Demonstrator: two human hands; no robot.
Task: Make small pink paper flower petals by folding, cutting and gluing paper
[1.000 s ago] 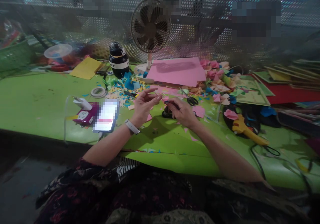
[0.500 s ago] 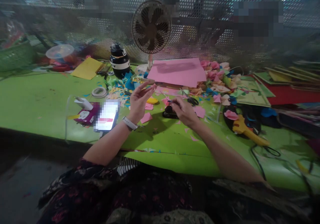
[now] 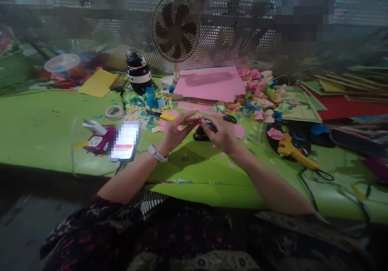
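Note:
My left hand (image 3: 178,133), with a white watch band on its wrist, is closed in a pinch at a small pink paper piece (image 3: 200,119), mostly covered by fingers. Meeting it at the fingertips, my right hand (image 3: 223,135) is closed on a slim tool with a blue part (image 3: 213,126); its kind is unclear. A thin pointed tip shows between both hands. Under them on the green table (image 3: 188,170) lies a small black object (image 3: 200,134). Black-handled scissors (image 3: 229,118) lie behind my right hand, and a yellow-handled tool (image 3: 168,117) behind my left.
On the left are a phone (image 3: 125,141), a purple power adapter (image 3: 100,139) and a tape roll (image 3: 114,112). A fan (image 3: 176,30), a black bottle (image 3: 138,75) and pink sheets (image 3: 210,85) stand behind. Rightward are paper flowers (image 3: 257,85) and a yellow glue gun (image 3: 292,150).
My left hand has come down and right, to my right hand, and the fingertips now meet. The tool in my right hand has been brought to the pink piece. The view has shifted slightly.

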